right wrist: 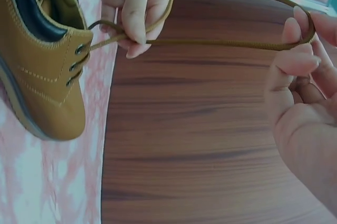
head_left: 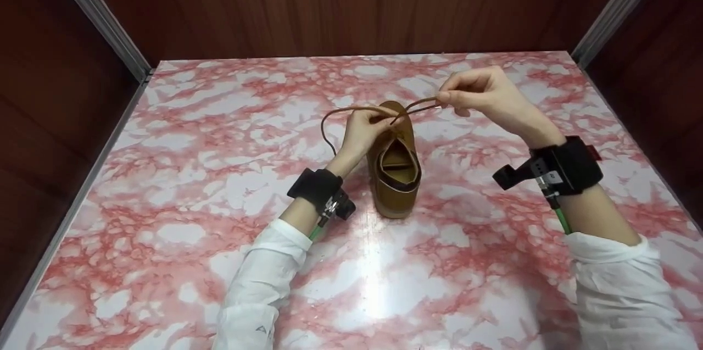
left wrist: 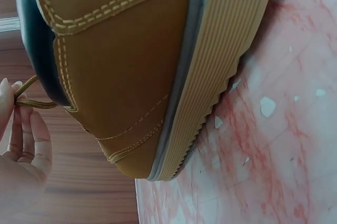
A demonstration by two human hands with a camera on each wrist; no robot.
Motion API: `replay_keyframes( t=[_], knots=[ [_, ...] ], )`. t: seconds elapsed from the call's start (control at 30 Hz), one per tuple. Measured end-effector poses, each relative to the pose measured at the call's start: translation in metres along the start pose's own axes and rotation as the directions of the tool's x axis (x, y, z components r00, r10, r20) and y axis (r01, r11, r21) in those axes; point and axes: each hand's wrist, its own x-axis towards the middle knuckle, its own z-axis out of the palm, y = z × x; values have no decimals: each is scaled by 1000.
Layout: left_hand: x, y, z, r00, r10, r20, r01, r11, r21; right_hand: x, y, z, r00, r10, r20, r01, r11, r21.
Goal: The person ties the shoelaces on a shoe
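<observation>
A tan leather shoe [head_left: 396, 206] stands on the table with its toe pointing away from me and its dark-lined opening uppermost. Close over its front, my left hand [head_left: 363, 133] pinches the brown shoelace [right wrist: 216, 43] where it comes off the eyelets. To the right and raised, my right hand [head_left: 489, 96] holds the far end of a long lace loop at its fingertips. The loop stretches between both hands. Another length of lace arcs out left of my left hand and drops behind its wrist. In the left wrist view, the shoe's side [left wrist: 121, 66] fills much of the picture.
The shoe rests on a red-and-white marbled tabletop [head_left: 181, 185]. Dark wood panels [head_left: 340, 4] enclose the back and both sides, with grey metal strips [head_left: 99, 15] at the corners. Black straps with small cameras sit on both wrists [head_left: 571, 166].
</observation>
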Motion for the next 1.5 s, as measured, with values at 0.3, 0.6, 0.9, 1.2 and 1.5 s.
replay_keyframes(
  t=[0.3, 0.6, 0.9, 1.2, 1.5],
  knots=[
    [0, -2, -1, 1000, -25, 5, 25, 1000, -17, -4, -6, 2, 997, 28, 77, -26, 999, -28],
    [1, -9, 0, 1000, -19, 5, 19, 1000, -11, -6, -3, 4, 993, 58, 99, -48, 994, -99],
    [2, -9, 0, 999, -45, 4, 45, 999, -2, -5, 4, 8, 989, 76, 126, -51, 981, -187],
    [2, -9, 1, 999, -45, 8, 45, 999, -11, -2, 8, 12, 987, 57, 153, -20, 972, -234],
    [3, -9, 0, 1000, -21, 5, 21, 1000, -5, -5, 20, 13, 988, 76, 134, -34, 954, -297]
  ],
)
